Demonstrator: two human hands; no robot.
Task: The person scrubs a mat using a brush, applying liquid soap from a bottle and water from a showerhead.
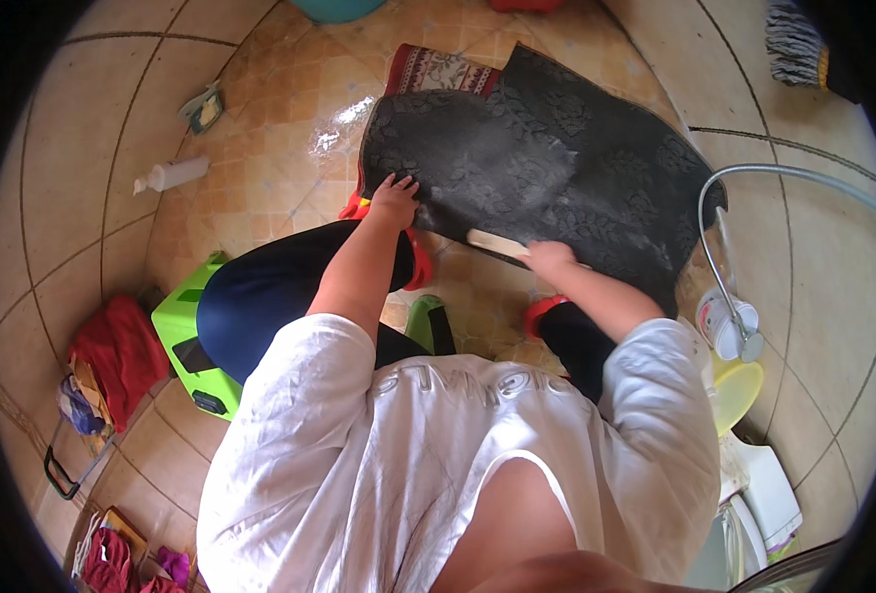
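A dark grey rug (475,148) lies underside up on the tiled floor, its surface embossed with leaf shapes and marked by pale wet smears. At its far left a patterned red and cream part (441,72) shows. My left hand (395,201) rests on the rug's near left edge, fingers spread and holding nothing. In my right hand (550,258) is a pale, flat-backed brush or block (495,243), held at the rug's near edge; its underside is hidden.
Left are a bright green stool (178,319), a white bottle (178,174) and a soap dish (204,110). A shower hose (779,170) hangs at right above a white tub (719,326) and a yellow basin (736,393). A mop head (793,48) is at upper right.
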